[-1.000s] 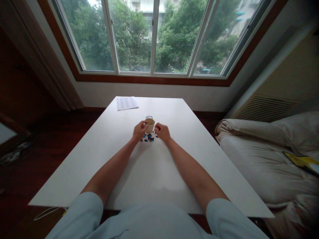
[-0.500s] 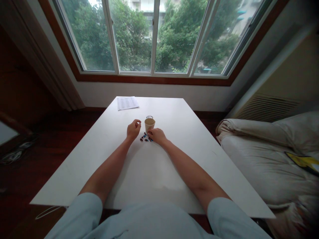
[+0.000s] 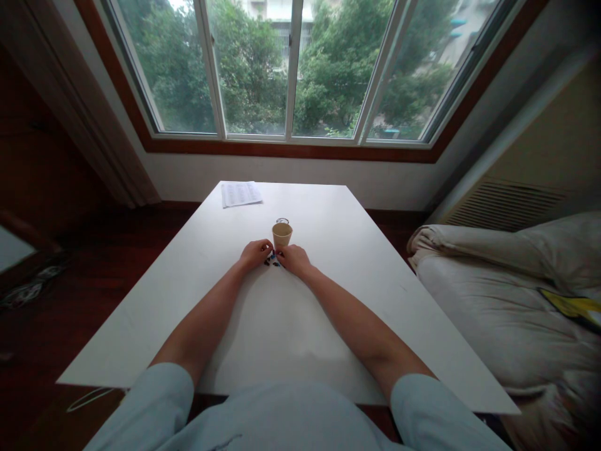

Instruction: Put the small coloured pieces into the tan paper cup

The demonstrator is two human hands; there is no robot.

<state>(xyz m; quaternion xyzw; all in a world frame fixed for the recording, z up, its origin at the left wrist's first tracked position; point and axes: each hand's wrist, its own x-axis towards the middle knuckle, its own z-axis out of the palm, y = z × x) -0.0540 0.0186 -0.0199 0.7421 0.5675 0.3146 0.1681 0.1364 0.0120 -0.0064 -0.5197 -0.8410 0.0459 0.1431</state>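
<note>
The left hand [image 3: 255,252] has dropped to the pieces [image 3: 275,264] on the bench [image 3: 291,326], mid-frame below the cup [image 3: 282,237], joining the right hand [image 3: 293,257] there. Each grip looks bunched; whether pinching anything, I cannot tell.

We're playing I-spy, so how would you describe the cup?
On the big white table, find the left hand and right hand. Just beyond them stands the cup: tan, upright, open-topped, and much taller than the small dark pieces in front.
</note>
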